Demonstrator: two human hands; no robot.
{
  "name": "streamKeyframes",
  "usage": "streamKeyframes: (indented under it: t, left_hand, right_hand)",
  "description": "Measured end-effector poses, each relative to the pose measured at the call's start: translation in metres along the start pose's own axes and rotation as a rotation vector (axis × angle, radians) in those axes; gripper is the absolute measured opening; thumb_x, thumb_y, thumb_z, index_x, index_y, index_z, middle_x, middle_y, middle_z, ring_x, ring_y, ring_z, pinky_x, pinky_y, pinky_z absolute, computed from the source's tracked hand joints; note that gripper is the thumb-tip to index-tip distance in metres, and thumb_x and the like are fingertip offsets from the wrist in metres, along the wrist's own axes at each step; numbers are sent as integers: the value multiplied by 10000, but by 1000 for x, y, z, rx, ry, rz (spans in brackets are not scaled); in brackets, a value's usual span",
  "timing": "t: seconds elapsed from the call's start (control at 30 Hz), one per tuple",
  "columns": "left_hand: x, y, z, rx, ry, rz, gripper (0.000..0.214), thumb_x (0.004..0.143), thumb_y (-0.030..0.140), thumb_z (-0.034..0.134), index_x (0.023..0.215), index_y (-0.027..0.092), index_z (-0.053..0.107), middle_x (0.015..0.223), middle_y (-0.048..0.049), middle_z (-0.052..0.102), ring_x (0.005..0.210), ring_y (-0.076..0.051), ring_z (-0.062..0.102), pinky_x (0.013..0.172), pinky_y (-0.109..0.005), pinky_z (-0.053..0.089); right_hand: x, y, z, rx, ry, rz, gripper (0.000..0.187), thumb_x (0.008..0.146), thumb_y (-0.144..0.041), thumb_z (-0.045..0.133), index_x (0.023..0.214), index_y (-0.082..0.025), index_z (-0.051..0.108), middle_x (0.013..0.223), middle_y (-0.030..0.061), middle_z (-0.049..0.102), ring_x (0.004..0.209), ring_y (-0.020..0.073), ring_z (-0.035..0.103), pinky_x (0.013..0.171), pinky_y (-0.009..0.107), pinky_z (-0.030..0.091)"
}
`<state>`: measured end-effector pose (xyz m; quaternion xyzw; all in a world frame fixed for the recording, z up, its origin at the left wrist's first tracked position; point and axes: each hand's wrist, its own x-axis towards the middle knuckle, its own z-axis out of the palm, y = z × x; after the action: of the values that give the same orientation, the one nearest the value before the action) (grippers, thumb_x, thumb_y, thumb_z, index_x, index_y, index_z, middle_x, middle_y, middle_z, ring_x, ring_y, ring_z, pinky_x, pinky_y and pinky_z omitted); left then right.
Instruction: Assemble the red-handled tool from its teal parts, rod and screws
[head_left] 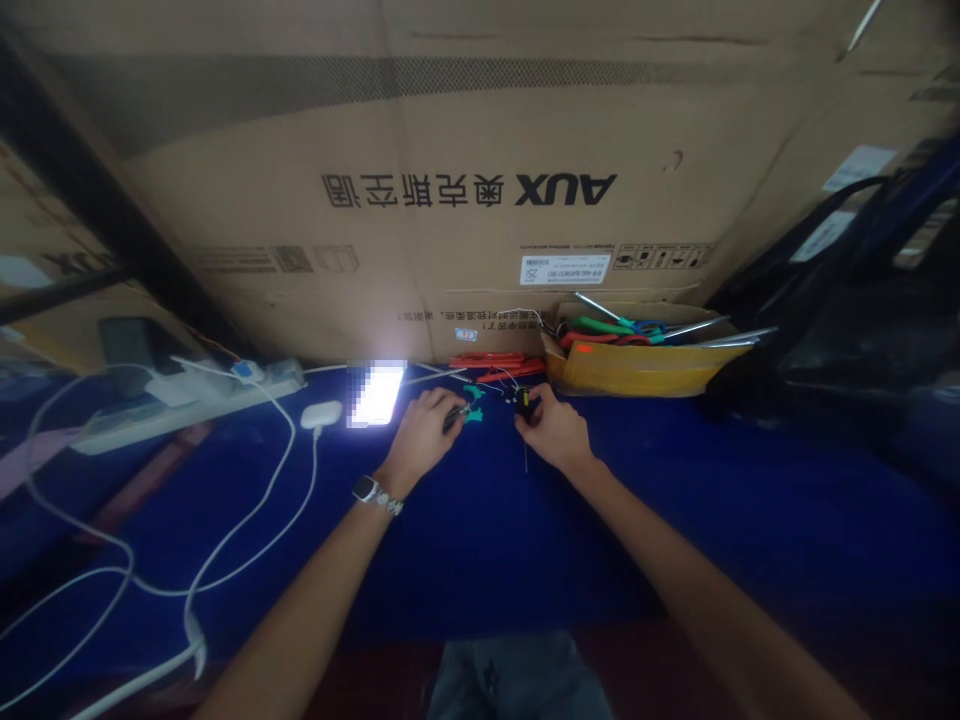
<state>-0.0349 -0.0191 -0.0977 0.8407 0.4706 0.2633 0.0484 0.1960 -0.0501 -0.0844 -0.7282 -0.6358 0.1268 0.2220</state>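
My left hand (424, 432) is closed around a thin dark tool whose tip points right toward small teal parts (473, 404) on the blue table (487, 540). A watch sits on that wrist. My right hand (553, 430) pinches a small black part (525, 402) with thin wires leading off it. The two hands are a short gap apart, near the table's far edge.
A lit phone (377, 394) and a white earbud case (322, 414) lie left of my hands. A power strip (187, 400) with white cables runs along the far left. Red pliers (499, 365) and a yellow box of tools (637, 365) stand behind. A large cardboard box (480, 180) walls the back.
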Motion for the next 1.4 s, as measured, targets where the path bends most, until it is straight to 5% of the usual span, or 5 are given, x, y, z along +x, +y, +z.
streamKeyframes:
  t: [0.4, 0.6, 0.8, 1.07, 1.4]
  left_hand:
    - [0, -10, 4, -107, -54, -30, 220, 964, 133, 536, 1100, 211, 690, 1146, -76, 691, 1108, -252, 650, 994, -426, 535]
    - [0, -13, -6, -137, -95, -28, 162, 935, 148, 602, 1044, 206, 708, 1080, -65, 720, 1030, -241, 675, 958, -409, 541]
    - [0, -10, -7, -90, -16, -15, 153, 965, 269, 611, 1075, 214, 702, 1107, -62, 714, 1051, -251, 658, 971, -425, 527]
    - [79, -9, -8, 253, -79, 98, 268, 949, 135, 511, 1156, 172, 676, 1231, -128, 675, 1181, -307, 590, 984, -440, 501]
    - [131, -30, -11, 361, -278, 50, 258, 989, 193, 479, 1115, 195, 703, 1087, -123, 720, 977, -272, 701, 843, -372, 524]
  right_hand:
    - [-1, 8, 0, 263, 227, -133, 160, 792, -320, 613, 931, -253, 568, 647, -50, 645, 638, 182, 652, 651, 279, 445]
    - [-13, 4, 6, 269, -5, -461, 145, 773, -237, 615, 910, -245, 568, 625, -74, 635, 561, 129, 621, 641, 239, 449]
    - [-13, 3, 8, 134, -108, -484, 116, 851, -295, 639, 934, -242, 578, 626, -70, 668, 569, 142, 641, 602, 247, 391]
    - [54, -16, 0, -180, 8, -65, 316, 914, -411, 614, 1158, -217, 660, 1070, 132, 762, 987, 311, 732, 801, 377, 520]
    - [79, -29, 4, -308, -72, -185, 167, 889, -287, 628, 981, -232, 756, 1036, 111, 782, 990, 288, 734, 792, 351, 520]
